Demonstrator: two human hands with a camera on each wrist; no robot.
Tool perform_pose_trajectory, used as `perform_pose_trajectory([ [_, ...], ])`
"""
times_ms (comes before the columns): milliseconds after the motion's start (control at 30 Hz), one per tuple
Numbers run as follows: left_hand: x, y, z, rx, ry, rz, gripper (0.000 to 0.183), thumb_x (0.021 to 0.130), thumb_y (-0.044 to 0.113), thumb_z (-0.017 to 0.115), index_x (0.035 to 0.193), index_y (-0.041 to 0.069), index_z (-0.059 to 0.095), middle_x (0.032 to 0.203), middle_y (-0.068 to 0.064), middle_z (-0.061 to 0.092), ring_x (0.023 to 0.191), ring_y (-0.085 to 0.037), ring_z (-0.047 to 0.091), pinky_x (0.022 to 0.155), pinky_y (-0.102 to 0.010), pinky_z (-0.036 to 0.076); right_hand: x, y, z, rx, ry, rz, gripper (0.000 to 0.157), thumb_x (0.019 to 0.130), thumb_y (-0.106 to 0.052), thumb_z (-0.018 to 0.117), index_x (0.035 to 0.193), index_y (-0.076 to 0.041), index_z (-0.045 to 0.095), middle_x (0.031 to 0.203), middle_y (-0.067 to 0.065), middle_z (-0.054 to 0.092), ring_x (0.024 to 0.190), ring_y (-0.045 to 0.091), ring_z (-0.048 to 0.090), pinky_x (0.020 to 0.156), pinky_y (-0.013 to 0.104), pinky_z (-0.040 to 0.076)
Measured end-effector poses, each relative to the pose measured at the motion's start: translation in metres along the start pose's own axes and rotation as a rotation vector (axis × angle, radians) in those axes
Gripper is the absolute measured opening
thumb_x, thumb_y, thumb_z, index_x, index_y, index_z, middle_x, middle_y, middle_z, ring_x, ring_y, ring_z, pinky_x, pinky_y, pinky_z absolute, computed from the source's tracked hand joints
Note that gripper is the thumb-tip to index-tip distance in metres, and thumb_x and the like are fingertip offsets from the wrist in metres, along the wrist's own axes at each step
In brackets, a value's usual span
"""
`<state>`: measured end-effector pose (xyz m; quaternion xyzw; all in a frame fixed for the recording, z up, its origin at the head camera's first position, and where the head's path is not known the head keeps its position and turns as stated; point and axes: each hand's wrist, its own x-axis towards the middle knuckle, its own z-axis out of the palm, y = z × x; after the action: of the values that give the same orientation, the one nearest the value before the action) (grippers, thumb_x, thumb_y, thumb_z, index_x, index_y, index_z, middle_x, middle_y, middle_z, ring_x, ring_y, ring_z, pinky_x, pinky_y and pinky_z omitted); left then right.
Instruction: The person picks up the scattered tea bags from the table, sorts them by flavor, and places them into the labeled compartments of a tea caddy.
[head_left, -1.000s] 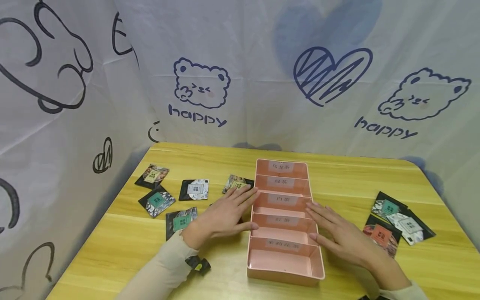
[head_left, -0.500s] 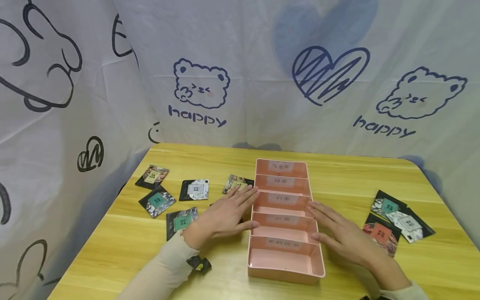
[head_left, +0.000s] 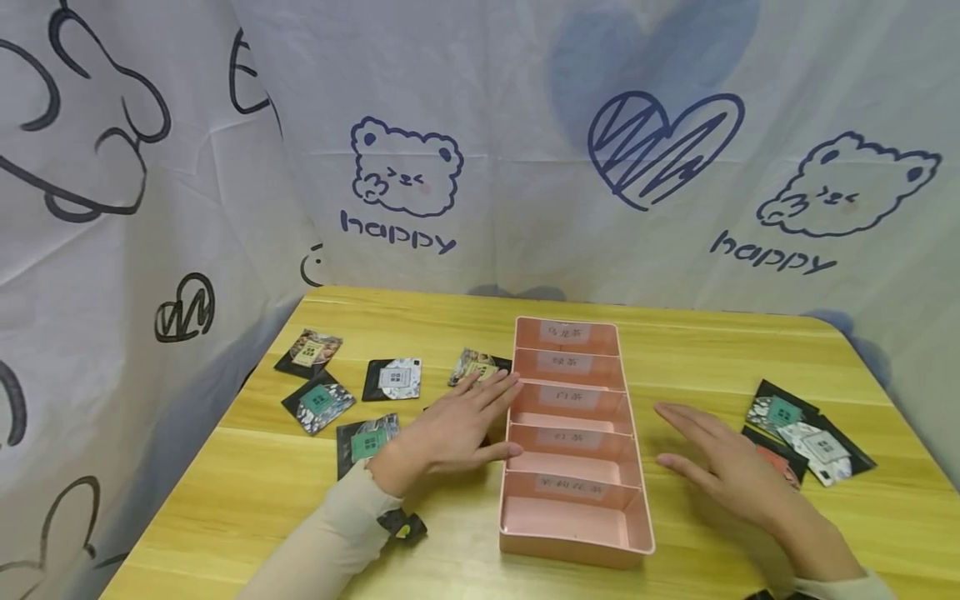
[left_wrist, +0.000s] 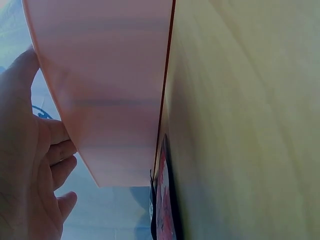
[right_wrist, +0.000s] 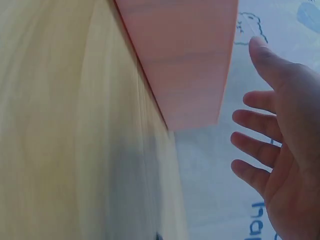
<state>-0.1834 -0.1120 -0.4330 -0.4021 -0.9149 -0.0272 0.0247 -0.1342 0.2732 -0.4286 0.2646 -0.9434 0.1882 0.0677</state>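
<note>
A long pink box [head_left: 576, 550] with several compartments, each with a paper label, stands on the table between both hands. My left hand [head_left: 453, 433] rests against its left rim, fingers extended; the left wrist view has the fingertips of that hand [left_wrist: 30, 145] touching the edge of the pink wall [left_wrist: 110, 75]. Apart from the box on its right side is my right hand [head_left: 738, 479], fingers spread and holding nothing. In the right wrist view, a gap shows between that hand [right_wrist: 290, 145] and the box wall [right_wrist: 185, 75]. No contents are visible in the compartments.
Several flat sachets lie left of the box, including a white-and-black sachet [head_left: 393, 379] and a green-labelled sachet [head_left: 318, 402]. One sachet [head_left: 477, 365] is partly behind my left hand. More sachets [head_left: 825, 450] overlap at the right. A printed cloth [head_left: 525, 167] hangs behind the table [head_left: 450, 550].
My right hand has come away from the box's right side and moved to the right, now covering part of the red-labelled sachet. My left hand stays in place at the box.
</note>
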Motion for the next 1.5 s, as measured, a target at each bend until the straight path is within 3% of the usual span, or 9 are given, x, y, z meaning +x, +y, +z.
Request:
perform_pose_trajectory([
  [133,0.0,0.001,-0.001,-0.006,-0.012,-0.008,0.09,0.095,0.073,0.015,0.158,0.008,0.01,0.162,-0.011,0.013,0.149,-0.021,0.004,0.12,-0.043,0.006,-0.006,0.009,-0.006,-0.017,0.036,0.011,0.061,0.093,-0.034,0.068,0.147,-0.018,0.046,0.136,0.016,0.055,0.122,0.04,0.051,0.094,0.06,0.043],
  [267,0.0,0.001,-0.001,-0.01,-0.023,-0.017,0.09,0.095,0.073,0.016,0.158,0.009,0.008,0.163,-0.01,0.013,0.149,-0.021,0.004,0.119,-0.04,0.001,-0.012,0.02,-0.014,-0.034,0.075,0.016,0.06,0.091,-0.03,0.072,0.144,-0.013,0.049,0.128,0.017,0.059,0.098,0.03,0.062,0.082,0.052,0.05],
  [400,0.0,0.001,-0.001,-0.009,-0.023,-0.016,0.09,0.095,0.073,0.016,0.158,0.009,0.007,0.163,-0.01,0.012,0.149,-0.021,0.005,0.12,-0.044,0.006,-0.018,0.031,-0.023,-0.04,0.064,0.055,0.061,0.091,-0.03,0.072,0.143,-0.009,0.049,0.126,0.019,0.059,0.084,0.023,0.063,0.072,0.049,0.053],
  [667,0.001,0.0,-0.002,-0.014,-0.021,-0.017,0.09,0.095,0.073,0.016,0.158,0.009,0.008,0.162,-0.01,0.012,0.149,-0.022,0.005,0.119,-0.045,0.007,-0.026,0.051,-0.033,0.051,-0.021,0.154,0.065,0.091,-0.033,0.071,0.146,-0.008,0.046,0.135,0.026,0.052,0.114,0.049,0.052,0.081,0.065,0.047],
  [933,0.001,0.001,-0.002,-0.033,-0.029,-0.018,0.09,0.095,0.073,0.016,0.158,0.009,0.007,0.162,-0.012,0.013,0.149,-0.022,0.004,0.119,-0.043,0.002,-0.033,0.069,-0.03,0.021,-0.042,0.089,0.06,0.086,-0.028,0.077,0.139,-0.009,0.054,0.125,0.019,0.062,0.1,0.036,0.064,0.07,0.044,0.055],
  [1000,0.001,0.001,-0.002,-0.032,-0.03,-0.02,0.09,0.095,0.073,0.016,0.158,0.009,0.006,0.162,-0.011,0.013,0.149,-0.022,0.004,0.119,-0.042,0.001,-0.033,0.075,-0.029,0.039,-0.059,0.089,0.06,0.085,-0.028,0.077,0.138,-0.01,0.056,0.124,0.017,0.063,0.094,0.026,0.064,0.067,0.036,0.053],
  [1167,0.002,0.001,-0.002,-0.023,-0.023,-0.018,0.09,0.095,0.073,0.016,0.158,0.01,0.006,0.162,-0.01,0.012,0.148,-0.022,0.005,0.119,-0.043,0.002,-0.038,0.09,-0.025,0.06,-0.066,0.067,0.061,0.082,-0.028,0.08,0.137,-0.014,0.058,0.126,0.01,0.063,0.101,0.007,0.059,0.07,0.029,0.053],
  [1333,0.001,0.001,0.0,-0.02,-0.017,-0.017,0.089,0.095,0.072,0.016,0.158,0.01,0.006,0.162,-0.011,0.012,0.148,-0.022,0.006,0.119,-0.045,0.007,-0.041,0.102,-0.022,0.062,-0.07,0.05,0.064,0.078,-0.032,0.082,0.136,-0.017,0.059,0.128,-0.003,0.06,0.109,0.003,0.054,0.075,0.027,0.053],
  [1500,0.001,0.0,0.001,-0.023,-0.014,-0.019,0.089,0.095,0.072,0.017,0.158,0.01,0.007,0.162,-0.011,0.013,0.148,-0.023,0.007,0.119,-0.044,0.006,-0.041,0.111,-0.018,0.055,-0.081,-0.006,0.069,0.075,-0.031,0.084,0.136,-0.014,0.058,0.127,0.01,0.062,0.105,0.009,0.058,0.071,0.025,0.052],
])
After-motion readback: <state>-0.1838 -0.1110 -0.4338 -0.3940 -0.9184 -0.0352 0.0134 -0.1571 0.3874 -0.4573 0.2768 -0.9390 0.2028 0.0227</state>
